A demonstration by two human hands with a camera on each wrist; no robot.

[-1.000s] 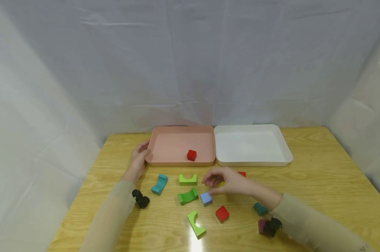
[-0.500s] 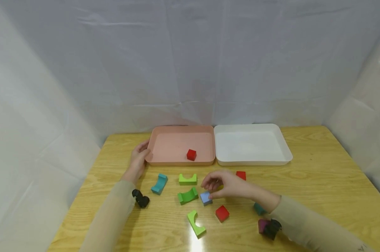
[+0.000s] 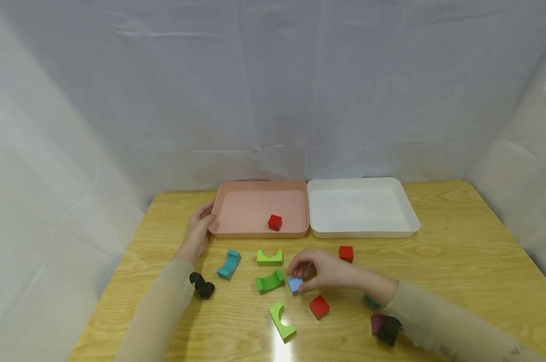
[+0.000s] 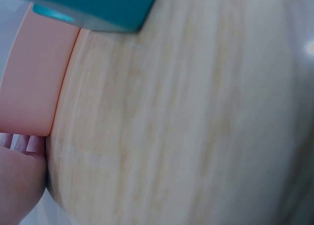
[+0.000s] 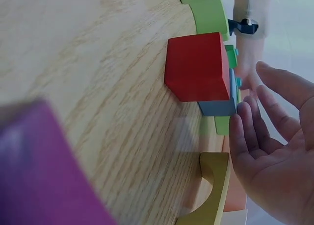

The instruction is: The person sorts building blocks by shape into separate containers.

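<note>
From the head view I see my right hand (image 3: 325, 271) down over the middle of the wooden table (image 3: 458, 266), fingers curled round the light blue cube (image 3: 294, 285); the fingertips (image 3: 300, 287) are on it, and I think they pinch it, though the right wrist view shows the fingers (image 5: 245, 137) fairly relaxed beside the cube (image 5: 218, 107), so the hold is not certain. The cube sits on the table toward the front of its middle, just beside a green arch block (image 3: 270, 281) on its left and near a red cube (image 3: 319, 306) toward the front edge. My left hand (image 3: 198, 229) rests against the left front corner of the pink tray (image 3: 259, 187), fingers bent round its rim; the left wrist view shows the tray wall (image 4: 34, 83) touching that hand (image 4: 19, 181). Inside the pink tray lies a small red cube (image 3: 275, 222), near its front wall. The white tray (image 3: 406, 211) stands touching the pink one on its right, both toward the far edge. A teal arch block (image 3: 229, 264), a second green arch (image 3: 270, 258) and a third green arch (image 3: 282, 322) lie around the middle, another red cube (image 3: 346, 253) lies behind my right hand, and a purple block (image 3: 378, 324) lies near the front edge under my right sleeve.
</note>
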